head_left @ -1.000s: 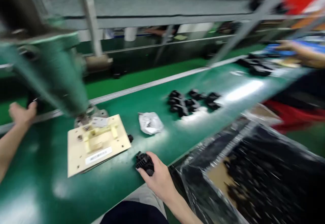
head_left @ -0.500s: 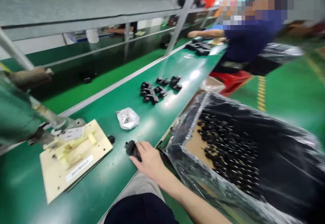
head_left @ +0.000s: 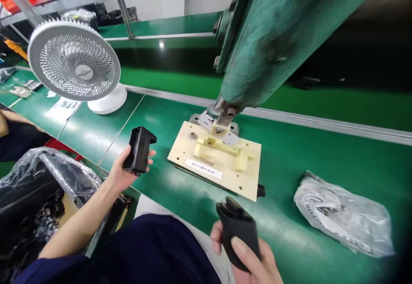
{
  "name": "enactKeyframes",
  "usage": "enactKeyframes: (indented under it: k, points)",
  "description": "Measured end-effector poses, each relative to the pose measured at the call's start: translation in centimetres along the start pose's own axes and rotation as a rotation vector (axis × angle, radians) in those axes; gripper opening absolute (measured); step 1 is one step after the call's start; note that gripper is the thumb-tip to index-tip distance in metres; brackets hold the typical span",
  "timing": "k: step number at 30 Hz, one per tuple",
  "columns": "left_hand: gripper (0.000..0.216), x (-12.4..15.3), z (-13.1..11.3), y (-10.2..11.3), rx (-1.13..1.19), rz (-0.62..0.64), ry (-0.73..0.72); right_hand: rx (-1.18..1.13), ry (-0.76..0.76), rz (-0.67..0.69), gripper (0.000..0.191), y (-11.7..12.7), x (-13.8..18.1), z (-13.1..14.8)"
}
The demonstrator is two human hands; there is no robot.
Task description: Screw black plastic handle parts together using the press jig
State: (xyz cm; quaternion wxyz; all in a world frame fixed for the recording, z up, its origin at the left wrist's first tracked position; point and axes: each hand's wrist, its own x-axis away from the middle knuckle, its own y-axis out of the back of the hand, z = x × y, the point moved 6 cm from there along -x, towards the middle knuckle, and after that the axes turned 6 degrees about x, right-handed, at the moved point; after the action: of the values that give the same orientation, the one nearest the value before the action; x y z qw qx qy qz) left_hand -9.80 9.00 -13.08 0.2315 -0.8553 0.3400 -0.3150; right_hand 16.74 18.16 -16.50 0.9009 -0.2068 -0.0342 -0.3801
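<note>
My left hand (head_left: pixel 124 174) holds up a black plastic housing (head_left: pixel 139 150), its hollow side facing me and a lip jutting out at the top right. In my right hand (head_left: pixel 249 258) is a second black plastic part (head_left: pixel 240 232), gripped between thumb and fingers and slightly blurred. Between and beyond both hands lies a cream fixture plate (head_left: pixel 212 159) with raised yellow blocks and a printed label. Over the plate's back edge comes the green arm of a press (head_left: pixel 251 73). Both black parts are apart from the fixture.
A white fan (head_left: pixel 75 62) stands on the green bench at the left. To the right lies a clear plastic bag (head_left: pixel 344 215) with small contents. A plastic-lined bin (head_left: pixel 41 168) of black parts is at lower left. Another person's arm (head_left: pixel 16 123) shows at the left edge.
My view has swung left to the fixture and fan. Earlier one hand gripped a black part on the bench; now both hands are raised, each holding a black part.
</note>
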Motion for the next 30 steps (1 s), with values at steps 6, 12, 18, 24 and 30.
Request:
enactKeyframes:
  k: [6, 12, 18, 24, 30]
  points:
    - [0.058, 2.5, 3.5, 1.3, -0.046, 0.028, 0.068, 0.311, 0.096, 0.195, 0.027, -4.4, -1.7, 1.0]
    - [0.040, 3.8, 4.0, 2.8, -0.247, -0.086, 0.126, 0.805, 0.376, 0.130, 0.031, -6.4, -1.8, 2.4]
    - [0.038, 5.7, 4.6, 2.6, -0.382, -0.163, 0.202, 1.180, 0.620, 0.240, 0.016, -8.2, -2.2, 2.1]
    - [0.048, 7.1, 5.7, 1.1, -0.549, -0.205, 0.172, 1.686, 0.707, 0.513, 0.009, -10.1, -2.9, 0.7]
    - [0.058, 8.1, 6.8, 1.5, -0.594, -0.312, 0.332, 1.908, 0.809, 0.651, 0.016, -10.9, -3.5, 0.8]
